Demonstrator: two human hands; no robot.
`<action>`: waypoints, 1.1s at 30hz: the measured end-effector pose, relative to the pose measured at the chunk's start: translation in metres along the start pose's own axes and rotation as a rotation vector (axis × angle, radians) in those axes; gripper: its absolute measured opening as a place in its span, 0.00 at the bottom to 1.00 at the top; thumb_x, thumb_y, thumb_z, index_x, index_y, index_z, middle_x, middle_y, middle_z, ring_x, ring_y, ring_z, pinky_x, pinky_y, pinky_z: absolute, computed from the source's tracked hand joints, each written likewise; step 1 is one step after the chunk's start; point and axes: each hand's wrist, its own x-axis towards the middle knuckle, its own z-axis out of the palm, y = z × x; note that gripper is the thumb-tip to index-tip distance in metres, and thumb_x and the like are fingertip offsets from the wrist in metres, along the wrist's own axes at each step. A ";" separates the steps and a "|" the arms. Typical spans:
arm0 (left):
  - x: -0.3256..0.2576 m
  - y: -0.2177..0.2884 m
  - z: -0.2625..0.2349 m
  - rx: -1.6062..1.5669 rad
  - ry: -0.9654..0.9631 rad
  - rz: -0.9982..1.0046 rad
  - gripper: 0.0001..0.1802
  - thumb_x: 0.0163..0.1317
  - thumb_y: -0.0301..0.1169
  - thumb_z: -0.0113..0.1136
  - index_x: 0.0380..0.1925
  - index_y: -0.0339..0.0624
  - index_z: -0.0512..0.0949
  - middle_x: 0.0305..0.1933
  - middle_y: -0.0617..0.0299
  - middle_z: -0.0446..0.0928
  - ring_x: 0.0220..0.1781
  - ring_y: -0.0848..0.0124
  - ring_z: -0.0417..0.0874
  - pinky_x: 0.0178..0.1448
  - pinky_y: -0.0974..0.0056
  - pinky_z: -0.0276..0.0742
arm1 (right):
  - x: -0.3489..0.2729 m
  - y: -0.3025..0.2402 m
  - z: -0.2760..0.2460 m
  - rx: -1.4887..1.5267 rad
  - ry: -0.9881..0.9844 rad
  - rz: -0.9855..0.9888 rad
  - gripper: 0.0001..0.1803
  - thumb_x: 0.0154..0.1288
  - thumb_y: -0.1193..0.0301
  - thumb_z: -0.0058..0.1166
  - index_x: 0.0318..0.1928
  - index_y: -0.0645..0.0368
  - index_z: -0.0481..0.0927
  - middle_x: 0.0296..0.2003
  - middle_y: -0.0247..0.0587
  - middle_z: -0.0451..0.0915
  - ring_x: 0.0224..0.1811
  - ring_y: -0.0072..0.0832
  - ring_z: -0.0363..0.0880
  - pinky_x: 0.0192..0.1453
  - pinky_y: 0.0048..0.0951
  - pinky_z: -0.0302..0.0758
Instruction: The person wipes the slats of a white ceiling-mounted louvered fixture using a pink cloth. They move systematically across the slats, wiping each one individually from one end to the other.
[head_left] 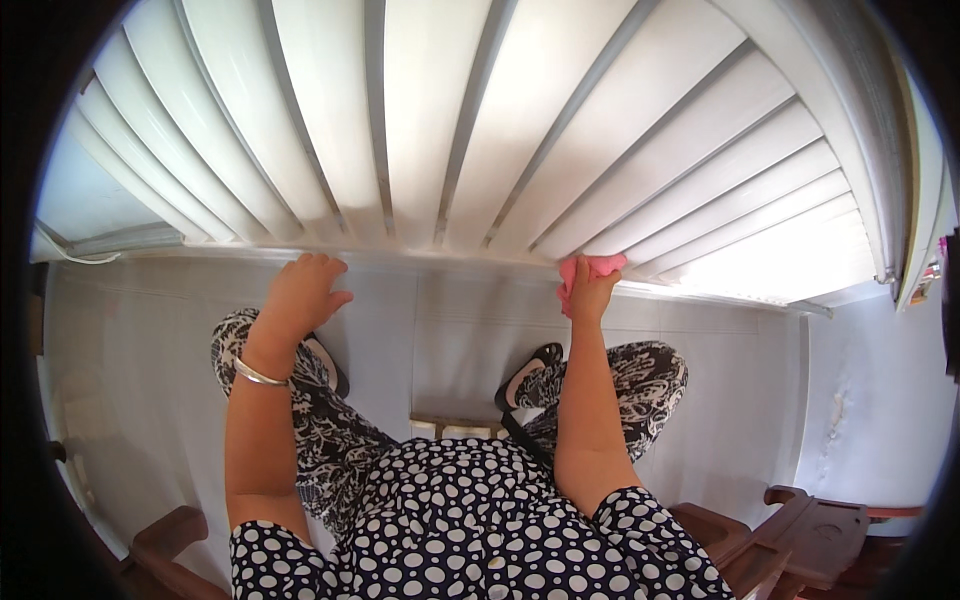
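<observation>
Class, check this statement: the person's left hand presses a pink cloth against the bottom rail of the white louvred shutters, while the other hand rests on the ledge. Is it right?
Not quite. The head view shows the right hand holding the pink cloth against the bottom of the white louvred shutters; the left hand, empty, rests on the ledge.

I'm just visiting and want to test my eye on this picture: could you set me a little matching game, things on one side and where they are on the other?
Things:
1. pink cloth
2. silver bangle
3. left hand
4. wooden chair arm

Places:
A. low at the right of the picture
B. bunched in the right hand at the foot of the white slats
C. around the left wrist
D. bare, fingers curled on the sill, holding nothing

Pairs: 1-B, 2-C, 3-D, 4-A
</observation>
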 end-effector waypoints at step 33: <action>-0.005 -0.001 -0.002 -0.015 0.001 0.002 0.19 0.52 0.35 0.67 0.44 0.41 0.78 0.44 0.55 0.79 0.51 0.55 0.77 0.56 0.55 0.73 | -0.028 -0.209 -0.075 -0.409 0.214 -1.555 0.24 0.47 0.83 0.61 0.48 0.52 0.82 0.48 0.48 0.73 0.48 0.45 0.72 0.50 0.38 0.73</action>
